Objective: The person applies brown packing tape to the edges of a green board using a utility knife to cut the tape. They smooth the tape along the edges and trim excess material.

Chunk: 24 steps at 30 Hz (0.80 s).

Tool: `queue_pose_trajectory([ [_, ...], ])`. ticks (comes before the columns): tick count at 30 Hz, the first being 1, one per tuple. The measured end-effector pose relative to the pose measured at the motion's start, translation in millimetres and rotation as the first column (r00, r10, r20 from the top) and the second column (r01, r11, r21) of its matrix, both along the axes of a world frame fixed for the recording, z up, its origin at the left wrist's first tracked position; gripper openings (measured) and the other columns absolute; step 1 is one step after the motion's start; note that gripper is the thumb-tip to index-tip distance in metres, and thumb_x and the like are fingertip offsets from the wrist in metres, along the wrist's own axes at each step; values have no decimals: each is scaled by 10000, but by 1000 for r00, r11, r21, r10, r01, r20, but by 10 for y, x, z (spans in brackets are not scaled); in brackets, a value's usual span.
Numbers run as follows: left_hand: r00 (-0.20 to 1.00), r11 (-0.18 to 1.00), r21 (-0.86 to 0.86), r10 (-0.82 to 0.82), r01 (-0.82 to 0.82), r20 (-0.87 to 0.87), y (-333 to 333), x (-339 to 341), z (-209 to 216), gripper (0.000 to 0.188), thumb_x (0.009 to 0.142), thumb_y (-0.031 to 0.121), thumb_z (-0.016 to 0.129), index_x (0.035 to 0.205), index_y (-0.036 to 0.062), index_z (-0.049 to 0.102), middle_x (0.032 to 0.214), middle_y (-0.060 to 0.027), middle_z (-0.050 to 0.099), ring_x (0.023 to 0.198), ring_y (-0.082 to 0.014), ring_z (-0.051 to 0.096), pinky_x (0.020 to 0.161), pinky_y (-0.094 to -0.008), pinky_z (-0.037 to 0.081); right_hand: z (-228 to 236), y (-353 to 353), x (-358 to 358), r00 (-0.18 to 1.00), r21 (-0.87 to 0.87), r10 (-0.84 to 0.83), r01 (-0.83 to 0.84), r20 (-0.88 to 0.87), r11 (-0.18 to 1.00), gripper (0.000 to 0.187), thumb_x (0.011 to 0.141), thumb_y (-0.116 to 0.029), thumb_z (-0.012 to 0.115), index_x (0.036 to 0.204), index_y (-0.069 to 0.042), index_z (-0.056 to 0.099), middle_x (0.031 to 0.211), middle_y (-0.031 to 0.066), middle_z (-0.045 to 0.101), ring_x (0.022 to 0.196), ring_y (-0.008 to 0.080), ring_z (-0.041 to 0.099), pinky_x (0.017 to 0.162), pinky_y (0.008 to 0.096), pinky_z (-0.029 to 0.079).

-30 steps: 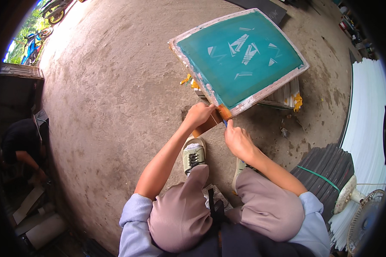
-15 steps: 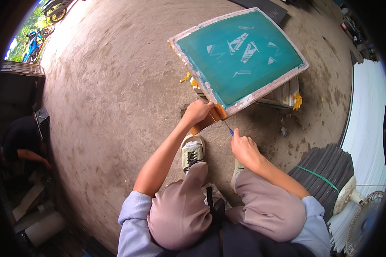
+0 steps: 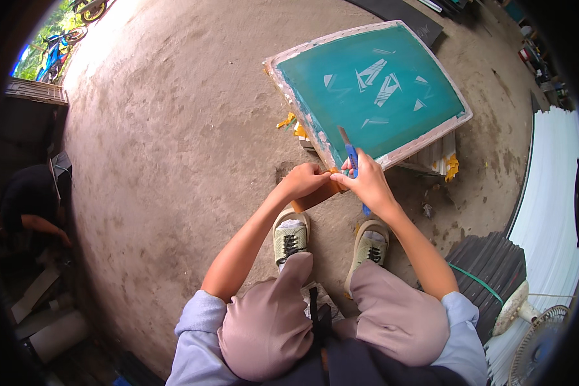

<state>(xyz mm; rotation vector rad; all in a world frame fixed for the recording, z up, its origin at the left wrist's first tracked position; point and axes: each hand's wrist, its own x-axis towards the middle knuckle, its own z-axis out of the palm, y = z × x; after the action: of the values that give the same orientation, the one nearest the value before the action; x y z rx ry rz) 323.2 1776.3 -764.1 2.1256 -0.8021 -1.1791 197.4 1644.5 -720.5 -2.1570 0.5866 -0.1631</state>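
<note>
Strip (image 3: 316,197) | screen's (image 3: 408,119) 7 o'clock corner | left hand (image 3: 304,181) pinches it | right hand (image 3: 372,186) clasps cutter (image 3: 352,154), blade toward 11 o'clock

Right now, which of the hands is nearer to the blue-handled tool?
Right. The right hand holds the blue-handled tool; the left hand is left of it, apart, on the brown strip by the near corner of the frame.

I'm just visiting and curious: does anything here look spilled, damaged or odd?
The pale border of the teal panel looks blotchy along its left side. Dark spots mark the floor to its right, perhaps old spills. Ragged orange scraps poke out untidily underneath.
</note>
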Motion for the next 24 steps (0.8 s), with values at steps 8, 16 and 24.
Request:
queue_pose_trajectory([
  [8,999,999,-23,-41,41,-18,42,26,23,448,799,439,541,876,11,647,813,-167,639,780,-250,618,701,-352,465,-65,56,42,997,19,-7,9,-80,1000,299,721,-114,715,869,0,481,794,146,569,754,324,570,680,405,456],
  [16,993,998,28,46,-50,106,2,-43,69,438,768,441,559,822,23,677,750,-194,644,767,-315,636,709,-391,489,-62,58,91,994,5,-85,85,-70,996,253,725,-13,679,870,13,474,744,153,598,724,336,613,637,396,472],
  [24,987,989,87,111,-121,115,-43,-91,199,438,745,457,583,808,37,691,776,-192,655,804,-325,644,738,-404,502,-39,20,62,989,13,-141,142,-53,990,265,725,-21,685,884,6,474,729,147,610,717,307,634,626,374,486],
])
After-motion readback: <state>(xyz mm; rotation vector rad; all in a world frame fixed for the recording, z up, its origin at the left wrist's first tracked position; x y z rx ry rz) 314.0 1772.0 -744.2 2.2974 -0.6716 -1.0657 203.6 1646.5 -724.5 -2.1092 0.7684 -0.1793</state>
